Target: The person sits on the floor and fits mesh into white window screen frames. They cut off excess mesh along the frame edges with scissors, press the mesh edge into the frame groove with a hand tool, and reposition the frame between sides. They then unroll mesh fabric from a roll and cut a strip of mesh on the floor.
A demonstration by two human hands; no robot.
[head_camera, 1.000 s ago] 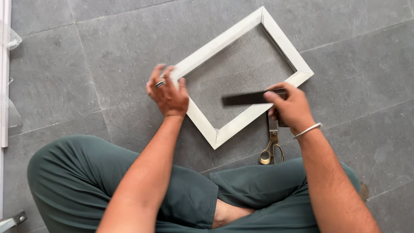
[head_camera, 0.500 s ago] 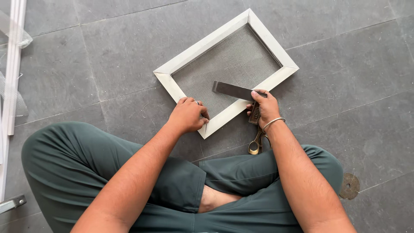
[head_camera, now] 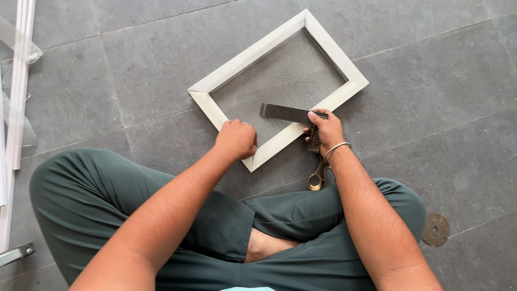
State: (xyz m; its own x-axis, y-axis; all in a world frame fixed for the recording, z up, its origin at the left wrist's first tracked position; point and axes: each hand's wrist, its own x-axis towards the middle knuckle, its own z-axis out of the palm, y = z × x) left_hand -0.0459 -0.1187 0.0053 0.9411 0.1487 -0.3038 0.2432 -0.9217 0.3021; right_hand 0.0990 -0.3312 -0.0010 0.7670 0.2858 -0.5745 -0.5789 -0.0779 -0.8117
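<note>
A white rectangular frame [head_camera: 328, 49] with grey mesh stretched across it lies tilted on the grey stone floor in front of my crossed legs. My left hand [head_camera: 236, 139] rests closed on the frame's near corner, pressing it down. My right hand [head_camera: 325, 130] grips one end of a flat dark metal blade [head_camera: 284, 112], which lies across the mesh just inside the frame's near right edge. A silver bangle sits on my right wrist.
Brass-handled scissors [head_camera: 316, 175] lie on the floor under my right wrist. White strips [head_camera: 20, 81] and loose mesh lie along the left edge. A round metal disc [head_camera: 435, 229] is set in the floor at the right. A small metal piece [head_camera: 16, 253] lies at lower left.
My left hand slid from the frame's left side down to its near corner. The right hand with the blade stayed near the frame's near right edge. The frame appears larger and more centred.
</note>
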